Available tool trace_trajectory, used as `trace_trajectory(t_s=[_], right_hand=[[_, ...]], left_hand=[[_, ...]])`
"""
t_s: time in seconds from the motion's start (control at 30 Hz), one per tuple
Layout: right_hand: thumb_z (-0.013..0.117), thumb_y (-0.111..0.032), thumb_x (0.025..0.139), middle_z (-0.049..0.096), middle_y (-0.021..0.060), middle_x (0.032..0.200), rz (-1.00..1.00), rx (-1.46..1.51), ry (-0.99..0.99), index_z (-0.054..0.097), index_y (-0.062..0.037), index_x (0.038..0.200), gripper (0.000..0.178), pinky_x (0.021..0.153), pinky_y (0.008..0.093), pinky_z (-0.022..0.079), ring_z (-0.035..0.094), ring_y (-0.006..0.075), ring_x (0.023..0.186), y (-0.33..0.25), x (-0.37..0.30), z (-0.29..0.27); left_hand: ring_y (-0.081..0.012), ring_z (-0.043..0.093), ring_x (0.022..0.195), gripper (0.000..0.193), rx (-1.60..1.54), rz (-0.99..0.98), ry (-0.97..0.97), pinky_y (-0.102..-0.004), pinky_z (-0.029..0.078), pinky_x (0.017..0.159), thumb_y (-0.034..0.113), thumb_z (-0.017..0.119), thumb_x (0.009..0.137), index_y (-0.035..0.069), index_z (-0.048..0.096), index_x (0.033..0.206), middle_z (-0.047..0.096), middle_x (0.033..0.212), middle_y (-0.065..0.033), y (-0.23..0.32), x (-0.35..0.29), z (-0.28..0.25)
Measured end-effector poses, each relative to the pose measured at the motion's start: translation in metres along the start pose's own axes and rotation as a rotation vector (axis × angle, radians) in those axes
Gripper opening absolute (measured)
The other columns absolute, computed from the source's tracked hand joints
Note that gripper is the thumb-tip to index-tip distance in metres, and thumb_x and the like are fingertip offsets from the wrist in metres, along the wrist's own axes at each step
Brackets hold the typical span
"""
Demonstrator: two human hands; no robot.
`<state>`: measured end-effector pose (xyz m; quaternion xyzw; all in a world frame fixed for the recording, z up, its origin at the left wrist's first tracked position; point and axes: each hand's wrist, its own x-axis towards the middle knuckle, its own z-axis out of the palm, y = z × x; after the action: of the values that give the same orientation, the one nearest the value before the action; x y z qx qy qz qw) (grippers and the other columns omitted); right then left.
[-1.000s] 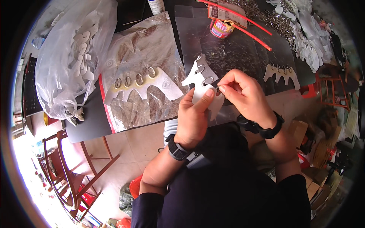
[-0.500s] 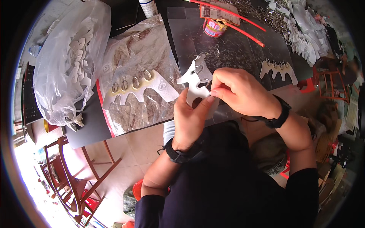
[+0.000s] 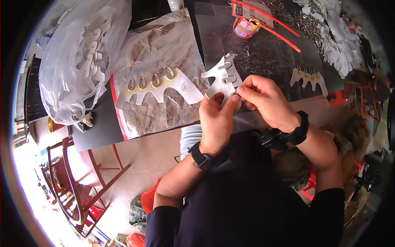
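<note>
Between finger and thumb, my left hand (image 3: 217,123) holds a white scalloped strip (image 3: 218,85) above the table's front edge. Oval metal rings (image 3: 231,79) pass through the strip, which bends away from me at its far end. My right hand (image 3: 269,101) pinches at the strip's right edge, close to the left thumb; what lies between its fingertips is too small to make out. Left of my hands, a similar scalloped piece (image 3: 164,87) with several metal rings and yellowish stains rests on a clear plastic bag (image 3: 154,119). A further ringed piece (image 3: 307,78) lies to the right.
A clear bag of white pieces (image 3: 92,53) stands at the left. At the back are a can (image 3: 246,28), red rods (image 3: 279,39), a pile of metal rings (image 3: 302,22) and white pieces (image 3: 339,53). A wooden chair (image 3: 76,185) stands at lower left.
The view has shifted, so the table things sit further right and higher. The right hand's fingertips have moved from above the strip's near end to its right edge. The left hand keeps its hold.
</note>
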<state>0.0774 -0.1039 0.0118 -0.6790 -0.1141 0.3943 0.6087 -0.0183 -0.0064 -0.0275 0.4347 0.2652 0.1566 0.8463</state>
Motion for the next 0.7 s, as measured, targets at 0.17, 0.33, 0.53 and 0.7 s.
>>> trace_trajectory(t_s=[0.17, 0.33, 0.53, 0.7], right_hand=[[0.059, -0.012, 0.085, 0.055, 0.0117, 0.065, -0.435, -0.805, -0.132, 0.053, 0.0007, 0.076, 0.017, 0.055, 0.0350, 0.042, 0.054, 0.0260, 0.058, -0.018, 0.008, -0.017], [0.058, -0.009, 0.086, 0.047, 0.0096, 0.065, -0.385, -0.816, -0.150, 0.049, 0.0011, 0.077, 0.016, 0.057, 0.0316, 0.039, 0.042, 0.0200, 0.058, -0.023, 0.009, -0.017], [0.058, -0.009, 0.084, 0.050, 0.0120, 0.065, -0.497, -0.877, -0.274, 0.047, 0.0012, 0.076, 0.017, 0.057, 0.0347, 0.040, 0.048, 0.0241, 0.059, -0.032, 0.010, -0.019], [0.058, -0.011, 0.082, 0.056, 0.0154, 0.066, -0.317, -0.935, -0.338, 0.050, 0.0004, 0.074, 0.016, 0.058, 0.0388, 0.043, 0.056, 0.0344, 0.064, -0.042, 0.011, -0.015]], left_hand=[[-0.0128, 0.058, 0.092, 0.029, -0.098, -0.149, -0.099, -0.0257, 0.049, 0.078, -0.002, 0.060, 0.084, -0.001, 0.051, 0.111, 0.061, 0.101, -0.0081, 0.008, 0.000, -0.002], [-0.0130, 0.058, 0.093, 0.034, -0.101, -0.038, -0.165, -0.0266, 0.048, 0.080, -0.006, 0.063, 0.080, 0.001, 0.052, 0.111, 0.061, 0.102, -0.0070, 0.007, -0.001, -0.003], [-0.0121, 0.058, 0.091, 0.033, -0.050, -0.087, -0.146, -0.0253, 0.048, 0.079, -0.008, 0.065, 0.078, 0.001, 0.055, 0.108, 0.062, 0.100, -0.0065, 0.007, -0.003, -0.007], [-0.0124, 0.059, 0.085, 0.027, -0.041, -0.044, -0.084, -0.0237, 0.049, 0.073, -0.006, 0.066, 0.078, -0.001, 0.054, 0.102, 0.062, 0.097, -0.0088, 0.008, -0.005, -0.004]])
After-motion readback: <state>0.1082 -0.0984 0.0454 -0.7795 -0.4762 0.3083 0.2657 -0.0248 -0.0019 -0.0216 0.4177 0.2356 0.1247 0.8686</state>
